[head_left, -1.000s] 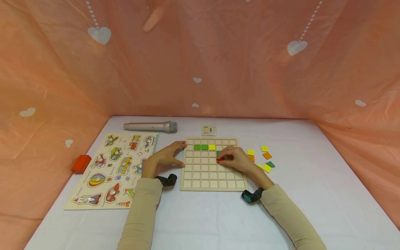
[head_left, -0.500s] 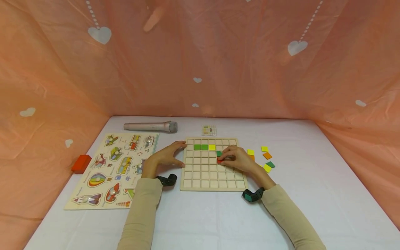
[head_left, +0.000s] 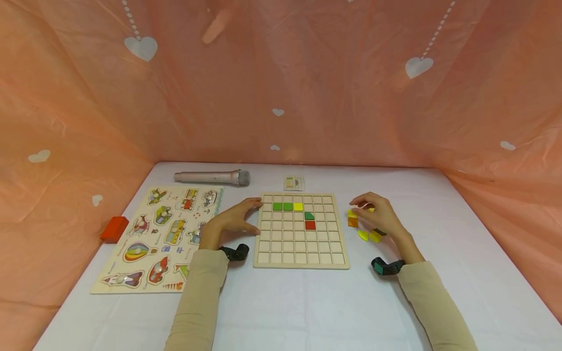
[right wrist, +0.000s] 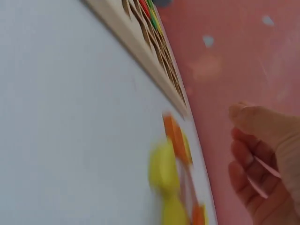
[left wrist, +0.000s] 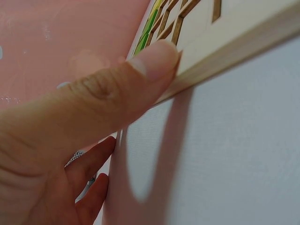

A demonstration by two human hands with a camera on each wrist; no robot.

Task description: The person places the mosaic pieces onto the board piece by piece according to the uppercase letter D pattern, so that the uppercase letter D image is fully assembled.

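A wooden grid board [head_left: 287, 243] lies mid-table. Two green square tiles [head_left: 282, 206] and a yellow tile [head_left: 298, 206] sit in one row of it, with a green rounded-edge tile [head_left: 309, 216] and a red square tile [head_left: 310, 225] lower to the right. My left hand [head_left: 230, 218] rests at the board's left edge, its thumb [left wrist: 157, 61] on the rim. Over the loose tiles right of the board hovers my right hand [head_left: 381, 219], loosely bent and with nothing visible in it. An orange tile [head_left: 353, 222] and yellow tiles [head_left: 363, 235] lie under and beside it; some are hidden.
A picture puzzle board [head_left: 149, 239] with several vehicle pieces lies left, partly behind the left arm. Beside it is a red block [head_left: 114, 230]. A microphone [head_left: 210, 178] and a small pattern card [head_left: 293, 183] lie at the back, before a pink curtain [head_left: 342, 112].
My right hand has let go of the red tile, which now lies in a grid cell, and has moved right to above the loose tiles. The left hand has stayed put.
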